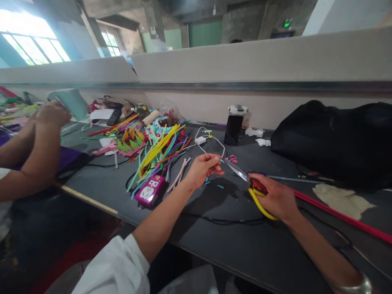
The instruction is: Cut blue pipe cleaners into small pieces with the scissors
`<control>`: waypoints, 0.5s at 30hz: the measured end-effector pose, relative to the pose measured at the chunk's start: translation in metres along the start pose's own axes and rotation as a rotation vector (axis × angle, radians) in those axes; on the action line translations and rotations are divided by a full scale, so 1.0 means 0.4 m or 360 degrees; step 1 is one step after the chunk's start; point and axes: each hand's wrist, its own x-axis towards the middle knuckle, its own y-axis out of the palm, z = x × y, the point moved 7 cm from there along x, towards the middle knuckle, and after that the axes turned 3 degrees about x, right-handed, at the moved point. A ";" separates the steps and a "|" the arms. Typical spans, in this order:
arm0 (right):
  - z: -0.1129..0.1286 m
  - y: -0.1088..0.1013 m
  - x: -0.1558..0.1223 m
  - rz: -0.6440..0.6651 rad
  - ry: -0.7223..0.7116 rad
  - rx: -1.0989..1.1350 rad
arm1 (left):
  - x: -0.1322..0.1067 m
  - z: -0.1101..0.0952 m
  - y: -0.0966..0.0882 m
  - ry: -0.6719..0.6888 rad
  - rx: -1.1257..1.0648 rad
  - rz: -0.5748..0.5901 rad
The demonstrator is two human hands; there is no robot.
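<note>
My left hand (204, 169) is closed in a pinch on a small blue piece (222, 161), which looks like fuzzy pipe cleaner. Scissors (240, 173) with red and yellow handles sit in my right hand (275, 196), fingers wrapped through the grips. Their blades point left, and the tips come close to the blue piece; whether they touch it I cannot tell. Several cut blue bits (220, 186) lie on the dark table (214, 241) below my left hand. A small cluster of pink pieces (232, 158) rests just behind the blades.
A pile of coloured pipe cleaners (162, 147) and a purple power strip (150, 190) lie left. Behind stand a dark tumbler (234, 126) and a white cable (200, 140). A black bag (330, 143) and red rods (343, 216) are right. A co-worker's hands (53, 114) work far left.
</note>
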 end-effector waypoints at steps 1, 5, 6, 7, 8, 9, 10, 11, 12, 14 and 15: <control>0.002 0.000 -0.001 0.0000 -0.0013 -0.0006 | -0.001 -0.001 0.000 0.0001 0.0005 -0.0010; 0.007 -0.003 -0.002 -0.0026 -0.0054 -0.0032 | -0.004 -0.005 0.000 0.0002 0.0031 -0.0032; 0.007 -0.005 -0.002 -0.0034 -0.0059 -0.0040 | -0.005 -0.006 0.000 0.0001 0.0041 -0.0040; 0.008 -0.005 -0.002 -0.0039 -0.0060 -0.0048 | -0.006 -0.007 0.000 -0.0001 0.0050 -0.0050; 0.009 -0.006 -0.002 -0.0037 -0.0061 -0.0054 | -0.006 -0.007 -0.001 -0.0008 0.0057 -0.0062; 0.011 -0.006 -0.002 -0.0032 -0.0060 -0.0056 | -0.006 -0.007 -0.002 -0.0016 0.0064 -0.0073; 0.012 -0.005 -0.001 -0.0024 -0.0060 -0.0057 | -0.006 -0.006 -0.003 -0.0024 0.0068 -0.0083; 0.014 -0.005 -0.001 -0.0020 -0.0062 -0.0055 | -0.006 -0.006 -0.004 -0.0030 0.0072 -0.0090; 0.016 -0.005 -0.001 -0.0018 -0.0062 -0.0053 | -0.005 -0.005 -0.006 -0.0033 0.0075 -0.0095; 0.018 -0.004 -0.002 -0.0014 -0.0065 -0.0051 | -0.003 -0.004 -0.009 -0.0033 0.0073 -0.0105; 0.018 -0.003 -0.003 -0.0013 -0.0066 -0.0055 | -0.002 -0.003 -0.010 -0.0031 0.0071 -0.0107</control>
